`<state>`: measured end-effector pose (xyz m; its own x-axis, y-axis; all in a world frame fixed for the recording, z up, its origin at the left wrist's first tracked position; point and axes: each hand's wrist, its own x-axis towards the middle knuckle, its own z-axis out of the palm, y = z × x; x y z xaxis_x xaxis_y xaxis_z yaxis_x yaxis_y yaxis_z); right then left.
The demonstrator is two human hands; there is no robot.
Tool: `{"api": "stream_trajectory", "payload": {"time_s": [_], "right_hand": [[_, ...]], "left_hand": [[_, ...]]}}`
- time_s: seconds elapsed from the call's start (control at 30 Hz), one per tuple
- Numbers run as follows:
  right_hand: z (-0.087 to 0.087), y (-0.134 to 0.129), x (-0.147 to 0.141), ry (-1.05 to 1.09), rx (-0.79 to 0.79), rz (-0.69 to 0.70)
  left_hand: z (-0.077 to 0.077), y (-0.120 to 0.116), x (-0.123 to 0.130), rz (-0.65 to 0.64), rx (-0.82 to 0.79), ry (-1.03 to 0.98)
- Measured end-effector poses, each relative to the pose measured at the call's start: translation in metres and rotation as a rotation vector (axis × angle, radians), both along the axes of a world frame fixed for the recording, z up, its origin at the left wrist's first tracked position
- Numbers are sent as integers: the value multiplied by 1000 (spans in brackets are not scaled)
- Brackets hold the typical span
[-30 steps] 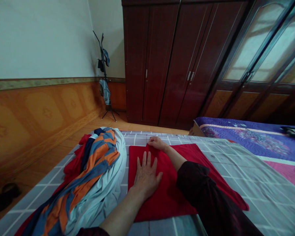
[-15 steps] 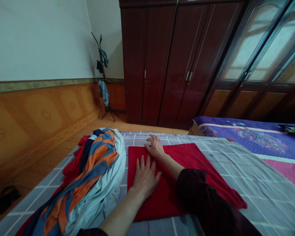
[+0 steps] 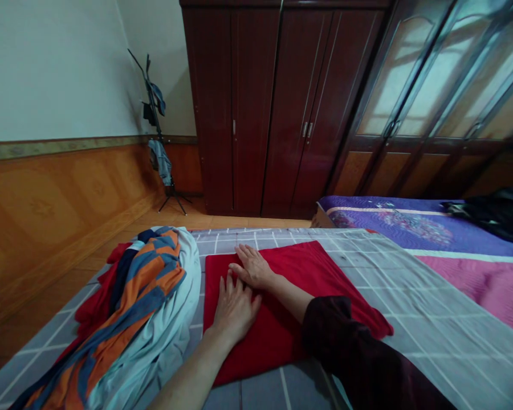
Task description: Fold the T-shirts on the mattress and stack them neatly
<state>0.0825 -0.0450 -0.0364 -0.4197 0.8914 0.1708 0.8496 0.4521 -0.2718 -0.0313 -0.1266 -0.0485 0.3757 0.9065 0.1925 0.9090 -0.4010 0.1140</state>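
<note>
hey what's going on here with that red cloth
A person has both bare hands on a red cloth that lies spread on a grey sheet with white lines. The left hand rests on it with fingers spread, and the right hand lies open near its far edge, just beyond the left fingertips. Neither hand is gripping it. A rumpled clothes pile lies to the left of the cloth.

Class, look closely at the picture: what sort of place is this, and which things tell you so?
Most likely a bedroom in a home: a tall dark-red wardrobe, a purple patterned bedcover and a coat stand hung with clothes all suggest it.
</note>
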Motion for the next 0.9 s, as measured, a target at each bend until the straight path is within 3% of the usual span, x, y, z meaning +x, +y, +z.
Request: {"api": "stream_trajectory", "payload": {"time_s": [0.17,0.33,0.57,0.77,0.9], "right_hand": [[3,-20,31,-53,3,-64],[2,-38,89,-113,-19,-137],[0,-26,178,-167,-30,-446],[2,-39,217,-201,-52,-482],[6,-54,227,-196,-24,-539]], "left_hand": [[6,-2,1,8,-41,35],[12,-5,2,12,-63,58],[11,-5,1,18,-46,94],[5,-3,0,16,-14,126],[2,-2,0,31,5,157]]}}
